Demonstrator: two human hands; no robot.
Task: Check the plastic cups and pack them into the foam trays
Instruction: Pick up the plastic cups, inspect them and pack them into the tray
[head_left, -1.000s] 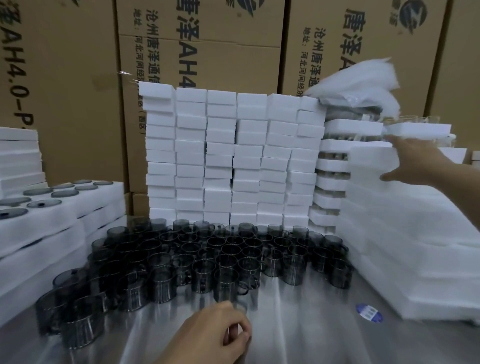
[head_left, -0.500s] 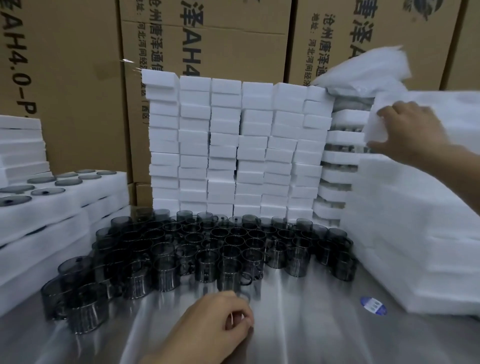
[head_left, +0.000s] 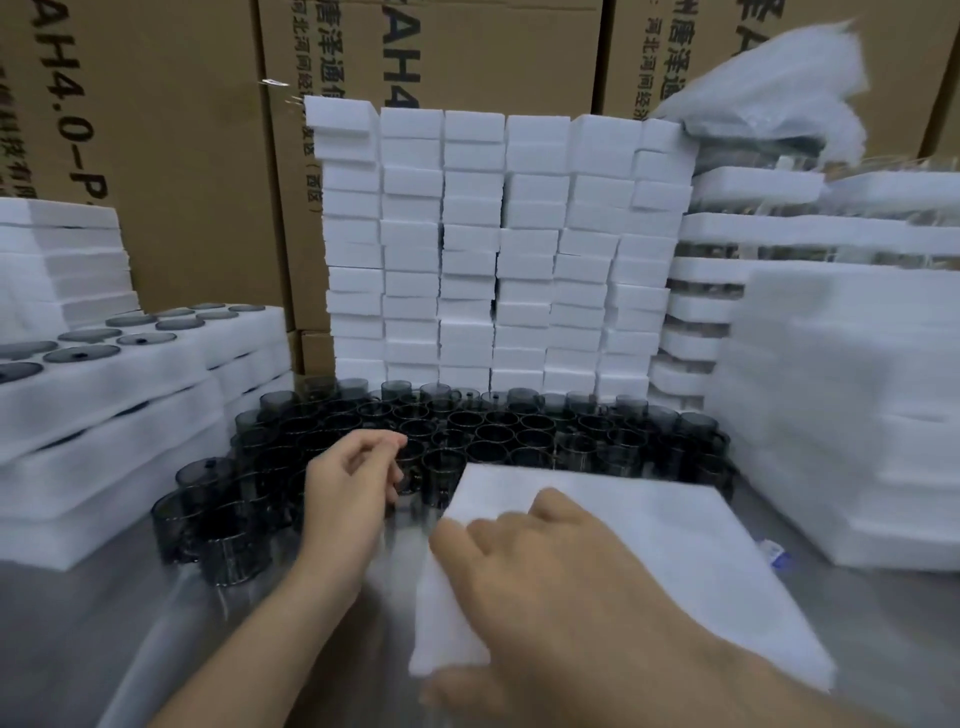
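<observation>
Foam tray (head_left: 649, 561) lies flat on the steel table (head_left: 883, 649), just in front of the dark plastic cups (head_left: 519, 431). My right hand (head_left: 561, 587) grips its near-left corner. My left hand (head_left: 353, 483) is curled at the front cups; can't tell if it holds one.

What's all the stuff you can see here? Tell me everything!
cups: dozens, smoky dark grey, crowded mid-table
foam tray: one, white, front right
foam blocks: stacked columns, white, behind the cups
packed trays: a stack, white, left, dark cups in top one
foam stack: one, white, right
cardboard boxes: several, brown, at the back
sticker: one, blue, beside the foam tray
table: one, shiny grey
left hand: over front cups, fingers curled
right hand: gripping the foam tray
</observation>
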